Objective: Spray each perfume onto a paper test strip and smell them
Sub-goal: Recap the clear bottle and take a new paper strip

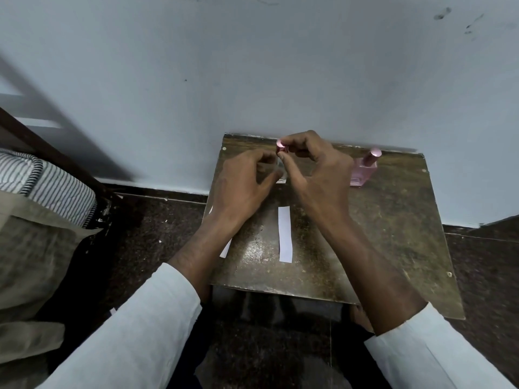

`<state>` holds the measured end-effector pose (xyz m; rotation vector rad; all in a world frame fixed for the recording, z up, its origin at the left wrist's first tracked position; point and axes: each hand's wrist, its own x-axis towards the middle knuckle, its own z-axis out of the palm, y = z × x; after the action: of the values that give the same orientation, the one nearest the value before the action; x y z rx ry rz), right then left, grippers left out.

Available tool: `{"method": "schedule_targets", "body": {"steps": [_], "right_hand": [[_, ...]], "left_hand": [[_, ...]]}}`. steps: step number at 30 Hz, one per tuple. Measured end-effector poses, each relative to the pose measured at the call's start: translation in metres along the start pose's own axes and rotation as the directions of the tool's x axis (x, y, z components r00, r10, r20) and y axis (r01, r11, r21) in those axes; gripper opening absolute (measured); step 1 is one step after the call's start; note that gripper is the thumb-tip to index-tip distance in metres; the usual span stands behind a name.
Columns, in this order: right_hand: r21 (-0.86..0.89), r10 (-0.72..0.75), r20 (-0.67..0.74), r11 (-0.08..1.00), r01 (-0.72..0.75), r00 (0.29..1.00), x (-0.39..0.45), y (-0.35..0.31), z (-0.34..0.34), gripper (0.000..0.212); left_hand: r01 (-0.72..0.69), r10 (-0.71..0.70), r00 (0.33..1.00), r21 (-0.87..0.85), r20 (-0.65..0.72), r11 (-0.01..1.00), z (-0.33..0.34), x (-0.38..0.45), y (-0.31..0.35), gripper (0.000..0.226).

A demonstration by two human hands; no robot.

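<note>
Nearest you, your 2 white sleeves [157,318] reach forward over a dark speckled floor [157,226] toward a small, worn brown table [393,234] pushed against a pale wall [252,66].

On the near half of the table lie 2 white paper strips. The middle strip [285,234] lies in the open between your forearms, running away from you. The left strip [226,249] is mostly hidden under your left wrist, with only its near end and a sliver by the table's left edge showing.

Farther in, your hands meet over a small clear bottle [281,171] standing near the back of the table. Your left hand [241,186] curls round its body from the left, fingers and thumb closed on the glass, so little of it shows. Your right hand [317,169] comes in from above, thumb and fingertips pinching the bottle's pink cap [281,146]. Whether the cap is seated or lifted you cannot tell; your fingers cover the neck.

To the right, apart from your right hand, a pink bottle [363,171] stands upright near the back edge, capped.

Off to your left, beside the table, striped bedding [47,183] sits on a dark wooden frame [56,155].
</note>
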<state>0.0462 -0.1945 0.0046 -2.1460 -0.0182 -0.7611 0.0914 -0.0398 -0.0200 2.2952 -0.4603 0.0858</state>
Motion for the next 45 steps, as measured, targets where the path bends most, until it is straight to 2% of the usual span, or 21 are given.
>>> {"method": "schedule_targets", "body": {"steps": [3, 11, 17, 19, 21, 23, 26, 29, 31, 38, 45], "right_hand": [[-0.053, -0.023, 0.004, 0.998, 0.023, 1.0, 0.001, 0.001, 0.0, 0.017], [-0.101, 0.031, 0.059, 0.995, -0.025, 0.998, -0.004, 0.011, 0.003, 0.015], [-0.122, 0.033, 0.08, 0.992, -0.023, 0.996, -0.002, 0.01, 0.004, 0.014], [-0.131, 0.035, 0.084, 0.991, -0.024, 0.996, -0.001, 0.008, 0.002, 0.016], [-0.14, 0.045, 0.091, 0.99, -0.032, 0.995, -0.001, 0.006, 0.0, 0.021], [-0.161, 0.044, 0.093, 0.987, -0.029, 0.995, 0.0, 0.003, -0.003, 0.031], [-0.215, 0.037, 0.154, 0.977, -0.003, 0.987, -0.001, 0.002, -0.003, 0.047], [-0.263, 0.077, 0.245, 0.965, -0.01, 0.966, -0.003, 0.006, 0.0, 0.058], [-0.265, 0.094, 0.258, 0.964, -0.023, 0.962, -0.005, 0.009, 0.003, 0.058], [-0.224, 0.122, 0.235, 0.972, -0.069, 0.964, -0.004, 0.012, 0.005, 0.053], [-0.199, 0.111, 0.138, 0.976, -0.083, 0.984, 0.005, 0.003, -0.005, 0.048]], "left_hand": [[0.019, -0.019, 1.0, 0.0, 0.011, 1.0, 0.0, 0.002, 0.001, 0.031], [0.025, -0.025, 0.999, 0.001, 0.031, 1.0, 0.001, 0.001, -0.002, 0.032], [-0.017, 0.018, 0.998, -0.023, 0.052, 1.0, 0.001, 0.002, -0.01, 0.038], [0.009, -0.009, 0.996, -0.005, 0.089, 1.0, -0.003, 0.0, -0.016, 0.036], [0.016, -0.019, 0.987, 0.025, 0.157, 1.0, -0.007, -0.003, -0.021, 0.024], [-0.028, 0.009, 0.967, 0.071, 0.253, 0.997, -0.012, -0.006, -0.022, 0.012], [-0.107, 0.051, 0.942, 0.153, 0.331, 0.982, -0.016, -0.013, -0.017, 0.012], [-0.166, 0.085, 0.942, 0.23, 0.325, 0.959, -0.016, -0.018, -0.014, 0.019], [-0.159, 0.076, 0.949, 0.257, 0.306, 0.953, -0.014, -0.02, -0.014, 0.021], [-0.141, 0.054, 0.957, 0.295, 0.285, 0.945, -0.005, -0.021, -0.012, 0.019], [-0.146, 0.056, 0.958, 0.309, 0.282, 0.94, -0.002, -0.016, -0.008, 0.014]]}}
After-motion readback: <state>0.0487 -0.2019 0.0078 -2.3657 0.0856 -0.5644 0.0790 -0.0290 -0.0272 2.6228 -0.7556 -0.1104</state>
